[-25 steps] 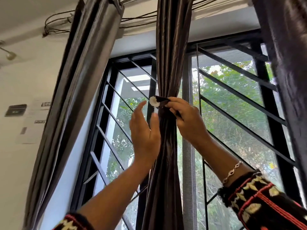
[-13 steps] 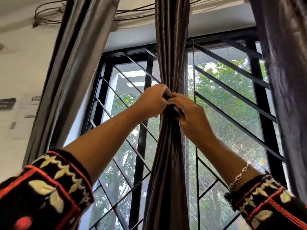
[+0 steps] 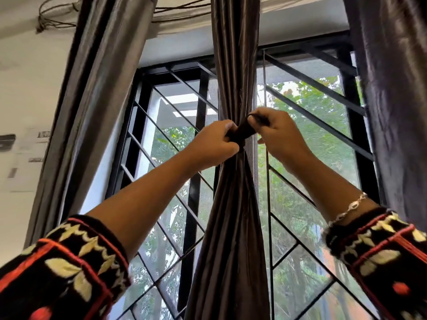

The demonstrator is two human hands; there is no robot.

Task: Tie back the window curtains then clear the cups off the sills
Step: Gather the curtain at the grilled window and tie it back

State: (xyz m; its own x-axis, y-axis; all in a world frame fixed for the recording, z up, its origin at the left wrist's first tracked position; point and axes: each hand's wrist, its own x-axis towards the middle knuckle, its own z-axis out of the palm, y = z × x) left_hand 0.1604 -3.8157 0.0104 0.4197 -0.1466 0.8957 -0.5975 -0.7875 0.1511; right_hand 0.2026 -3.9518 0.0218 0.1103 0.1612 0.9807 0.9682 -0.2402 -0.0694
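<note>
Window (image 3: pixel 201 100): L-hand (image 3: pixel 212 144), R-hand (image 3: pixel 279 132) up (on tie (image 3: pixel 242 133))

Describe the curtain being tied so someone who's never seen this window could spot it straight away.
Face the black window grille; three grey-brown curtains hang across it. Take the middle curtain. Unlike the left curtain and right curtain, which hang at the edges, it is pinched into a waist where the left hand and right hand grip a dark tie band.

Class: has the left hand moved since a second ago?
Yes. The left hand has gone up and right onto the middle curtain, now gripping the tie band.
</note>
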